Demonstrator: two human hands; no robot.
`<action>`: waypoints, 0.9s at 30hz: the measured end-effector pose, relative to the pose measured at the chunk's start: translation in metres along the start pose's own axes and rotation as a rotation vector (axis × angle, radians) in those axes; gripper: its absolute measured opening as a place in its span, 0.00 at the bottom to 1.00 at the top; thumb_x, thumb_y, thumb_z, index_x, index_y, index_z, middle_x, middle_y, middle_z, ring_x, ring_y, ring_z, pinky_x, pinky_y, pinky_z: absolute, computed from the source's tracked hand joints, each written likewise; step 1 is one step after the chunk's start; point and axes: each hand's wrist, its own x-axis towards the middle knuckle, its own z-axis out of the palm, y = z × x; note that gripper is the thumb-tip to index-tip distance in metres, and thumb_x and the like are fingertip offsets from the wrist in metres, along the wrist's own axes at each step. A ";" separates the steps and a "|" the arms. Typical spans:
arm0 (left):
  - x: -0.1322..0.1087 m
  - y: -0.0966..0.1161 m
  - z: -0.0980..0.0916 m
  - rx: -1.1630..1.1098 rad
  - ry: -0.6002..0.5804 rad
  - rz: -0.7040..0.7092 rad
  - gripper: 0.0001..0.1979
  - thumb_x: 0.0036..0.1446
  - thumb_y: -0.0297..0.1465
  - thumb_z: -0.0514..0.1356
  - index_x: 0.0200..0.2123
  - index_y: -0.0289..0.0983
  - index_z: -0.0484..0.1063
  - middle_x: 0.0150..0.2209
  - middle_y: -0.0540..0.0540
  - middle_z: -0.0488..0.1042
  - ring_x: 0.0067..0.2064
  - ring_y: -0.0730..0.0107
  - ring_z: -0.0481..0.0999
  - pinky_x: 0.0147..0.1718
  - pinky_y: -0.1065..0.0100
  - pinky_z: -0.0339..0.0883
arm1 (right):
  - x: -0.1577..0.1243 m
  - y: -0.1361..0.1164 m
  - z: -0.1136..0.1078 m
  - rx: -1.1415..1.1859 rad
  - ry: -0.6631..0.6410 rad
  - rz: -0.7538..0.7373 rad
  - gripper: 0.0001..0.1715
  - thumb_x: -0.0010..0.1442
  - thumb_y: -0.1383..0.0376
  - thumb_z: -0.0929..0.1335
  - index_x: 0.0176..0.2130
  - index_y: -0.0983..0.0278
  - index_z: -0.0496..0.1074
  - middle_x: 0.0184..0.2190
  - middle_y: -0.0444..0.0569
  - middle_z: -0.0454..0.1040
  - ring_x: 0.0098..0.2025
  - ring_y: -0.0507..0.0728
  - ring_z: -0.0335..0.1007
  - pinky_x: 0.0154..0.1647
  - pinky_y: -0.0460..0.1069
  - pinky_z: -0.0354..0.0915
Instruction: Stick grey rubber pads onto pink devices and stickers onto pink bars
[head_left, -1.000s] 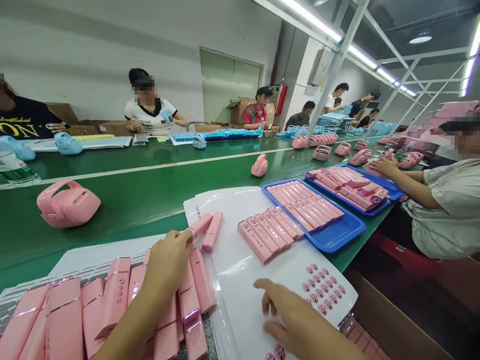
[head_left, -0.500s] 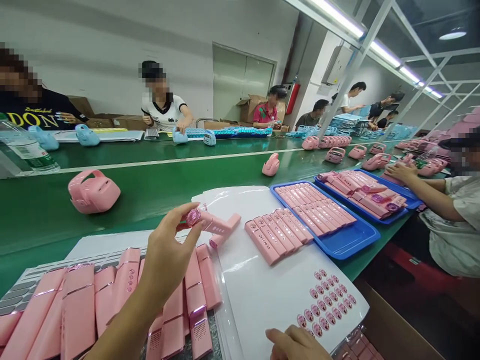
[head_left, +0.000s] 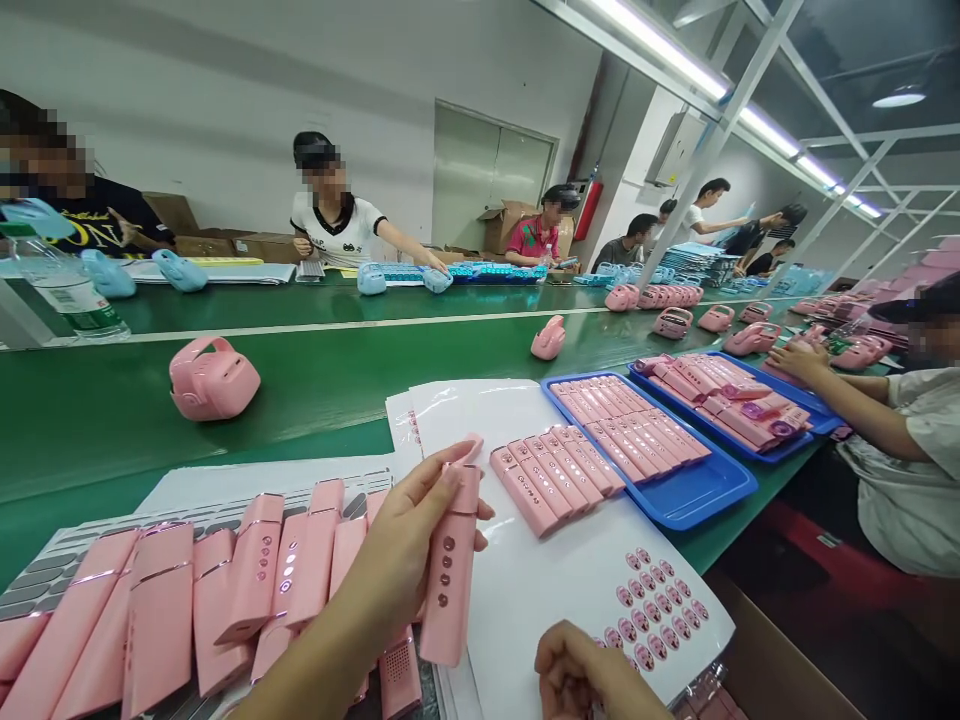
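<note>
My left hand (head_left: pixel 401 535) is wrapped round a pink microphone (head_left: pixel 451 610), its row of round buttons facing up. This microphone is held tilted over the left edge of a white sheet (head_left: pixel 517 590). Near the bottom of the view, my right hand (head_left: pixel 577 665) is closed with curled fingers; what they hold, if anything, is hidden. Just beyond it, small round stickers (head_left: pixel 664 605) with a printed picture lie in rows on the sheet. A row of pink microphones (head_left: pixel 551 475) rests higher on the sheet. More pink microphones (head_left: pixel 157 610) lie in a pile at the left.
Blue trays (head_left: pixel 694 500) with pink microphones stand at the right. A pink handled speaker (head_left: pixel 214 380) sits on the green belt (head_left: pixel 360 365). A water bottle (head_left: pixel 71 295) is at far left. Co-workers sit across the belt, and another person (head_left: pixel 885 420) works at my right.
My left hand has come nearer and turned the microphone from mesh end facing me to buttons up. My right hand's fingers have curled in. Across the belt, a co-worker's arm has stretched out.
</note>
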 end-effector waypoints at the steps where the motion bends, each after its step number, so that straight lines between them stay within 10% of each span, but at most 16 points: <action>1: -0.002 -0.002 0.003 -0.001 -0.009 0.003 0.26 0.56 0.46 0.60 0.56 0.45 0.65 0.31 0.47 0.76 0.25 0.73 0.73 0.24 0.74 0.64 | -0.001 -0.010 -0.001 0.094 0.018 -0.019 0.13 0.48 0.67 0.70 0.34 0.62 0.64 0.25 0.41 0.71 0.25 0.50 0.59 0.28 0.46 0.52; 15: -0.013 -0.020 0.018 0.411 -0.112 0.024 0.19 0.56 0.34 0.57 0.51 0.42 0.60 0.37 0.50 0.68 0.30 0.73 0.67 0.31 0.66 0.64 | 0.000 -0.104 0.001 0.415 0.504 -0.353 0.15 0.56 0.59 0.74 0.36 0.58 0.64 0.29 0.38 0.71 0.34 0.51 0.67 0.38 0.46 0.63; 27: -0.024 -0.015 0.025 0.537 -0.184 -0.003 0.31 0.53 0.30 0.59 0.59 0.42 0.51 0.47 0.45 0.72 0.41 0.64 0.72 0.40 0.64 0.61 | 0.014 -0.125 0.013 -0.034 0.549 -0.313 0.13 0.59 0.69 0.65 0.41 0.56 0.58 0.34 0.40 0.72 0.39 0.55 0.68 0.43 0.53 0.61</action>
